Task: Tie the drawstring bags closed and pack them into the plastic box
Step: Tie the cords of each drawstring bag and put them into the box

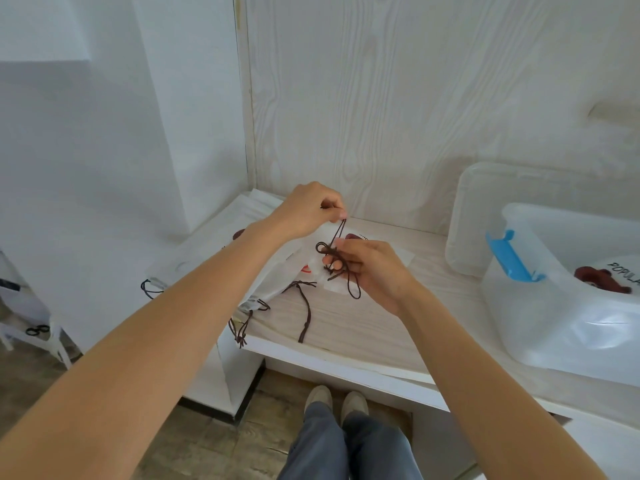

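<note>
Two hands worked a dark cord above a white drawstring bag on the counter.

The left hand (308, 209) pinched a loop of the brown drawstring (337, 233) between thumb and fingertips and held it raised — the right hand (367, 268) curled its fingers round the knotted part just below. The bag (277, 275) lay on the pale wood-grain counter (346, 323) atop other white bags, their cords trailing toward the edge. The clear plastic box (540, 306) stood at the right — one printed bag (620, 271) inside it, its lid (485, 209) leaning on the wall behind.

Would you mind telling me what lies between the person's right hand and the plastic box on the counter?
In the head view, only bare wood-grain counter lies between the right hand and the plastic box; the lid leans behind.
</note>
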Tool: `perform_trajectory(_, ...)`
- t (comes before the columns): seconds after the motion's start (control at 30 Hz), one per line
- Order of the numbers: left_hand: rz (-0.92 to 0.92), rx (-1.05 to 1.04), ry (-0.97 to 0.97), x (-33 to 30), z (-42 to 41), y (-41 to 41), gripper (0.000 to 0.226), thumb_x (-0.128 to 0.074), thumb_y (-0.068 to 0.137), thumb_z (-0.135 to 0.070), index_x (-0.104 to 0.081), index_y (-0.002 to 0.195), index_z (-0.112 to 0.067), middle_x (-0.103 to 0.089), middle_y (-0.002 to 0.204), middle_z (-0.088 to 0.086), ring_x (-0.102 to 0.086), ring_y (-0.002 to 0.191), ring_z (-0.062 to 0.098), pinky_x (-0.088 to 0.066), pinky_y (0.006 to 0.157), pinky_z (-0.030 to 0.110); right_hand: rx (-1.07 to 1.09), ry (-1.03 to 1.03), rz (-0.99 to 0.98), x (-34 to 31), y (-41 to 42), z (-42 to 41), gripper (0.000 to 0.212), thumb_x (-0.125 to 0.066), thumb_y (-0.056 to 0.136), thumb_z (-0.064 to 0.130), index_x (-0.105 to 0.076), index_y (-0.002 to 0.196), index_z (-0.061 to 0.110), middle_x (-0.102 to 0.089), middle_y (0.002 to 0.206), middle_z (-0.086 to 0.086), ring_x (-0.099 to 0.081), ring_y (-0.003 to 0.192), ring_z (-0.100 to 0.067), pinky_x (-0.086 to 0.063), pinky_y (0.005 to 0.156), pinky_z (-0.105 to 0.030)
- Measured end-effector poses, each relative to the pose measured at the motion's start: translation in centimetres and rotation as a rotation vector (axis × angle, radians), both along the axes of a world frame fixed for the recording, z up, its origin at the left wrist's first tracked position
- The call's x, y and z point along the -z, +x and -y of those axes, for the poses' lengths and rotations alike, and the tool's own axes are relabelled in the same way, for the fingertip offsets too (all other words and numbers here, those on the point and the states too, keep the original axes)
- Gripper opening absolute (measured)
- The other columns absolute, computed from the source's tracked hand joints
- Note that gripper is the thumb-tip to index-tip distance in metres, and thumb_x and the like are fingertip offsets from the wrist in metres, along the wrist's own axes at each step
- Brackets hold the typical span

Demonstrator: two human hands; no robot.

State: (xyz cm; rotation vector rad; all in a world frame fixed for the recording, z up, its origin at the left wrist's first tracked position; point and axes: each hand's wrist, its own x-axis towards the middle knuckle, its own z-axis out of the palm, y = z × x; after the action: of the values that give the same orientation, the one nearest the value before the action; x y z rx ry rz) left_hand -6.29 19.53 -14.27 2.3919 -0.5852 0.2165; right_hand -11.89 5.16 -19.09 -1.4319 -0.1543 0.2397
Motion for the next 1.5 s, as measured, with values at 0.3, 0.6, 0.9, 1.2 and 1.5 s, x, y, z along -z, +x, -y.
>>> perform_trajectory(0.3,0.185,-0.109,-0.143,2.5,-0.2,-2.3,0.015,-0.058,0.091,-0.019,-0.067,0.099,-0.011,-0.069,0.090,0.006,-0.062,0.083,0.015,-0.042,0.075,0.017,0.107,-0.004,-0.001,-0.3,0.1,0.2,0.012,-0.061,0.089,0.011,-0.070,0.085,0.004,-0.063,0.079,-0.005,-0.053,0.059,-0.005,-0.047,0.061,-0.014)
perform_trajectory(0.6,0.088,-0.050,-0.203,2.5,-1.0,-4.8,0.006,-0.067,0.083,-0.013,-0.073,0.086,-0.013,-0.070,0.080,-0.002,-0.061,0.074,0.000,-0.044,0.070,0.009,0.139,-0.031,-0.038,-0.6,0.0,0.2,0.012,-0.064,0.087,0.015,-0.068,0.079,0.007,-0.058,0.065,-0.002,-0.052,0.053,-0.008,-0.043,0.059,-0.022)
perform_trajectory(0.9,-0.018,-0.059,-0.347,3.3,-1.6,-5.1,0.011,-0.061,0.088,-0.013,-0.068,0.088,-0.021,-0.071,0.088,0.000,-0.069,0.082,0.008,-0.053,0.085,0.030,0.135,0.106,-0.032,-1.0,-0.5,0.6,0.008,-0.063,0.083,-0.003,-0.066,0.087,0.003,-0.068,0.064,-0.003,-0.065,0.062,-0.010,-0.054,0.065,-0.019)
perform_trajectory(1.2,-0.023,-0.099,-0.439,2.8,-1.0,-6.8,0.028,-0.056,0.087,-0.001,-0.070,0.080,-0.024,-0.072,0.083,-0.001,-0.069,0.076,0.011,-0.058,0.070,0.034,0.297,-0.206,0.198,-1.2,-1.2,-0.3,0.009,-0.070,0.079,0.003,-0.069,0.077,0.012,-0.069,0.062,0.003,-0.063,0.056,-0.006,-0.050,0.063,-0.019)
perform_trajectory(1.5,-0.054,-0.113,-0.494,2.8,-0.2,-7.2,0.011,-0.074,0.077,-0.014,-0.074,0.088,-0.015,-0.073,0.083,-0.002,-0.069,0.080,0.006,-0.058,0.064,0.043,0.396,-0.176,0.223,-1.4,-1.5,-0.4,0.005,-0.072,0.079,0.010,-0.070,0.077,0.014,-0.070,0.071,-0.002,-0.064,0.066,-0.009,-0.048,0.067,-0.022)
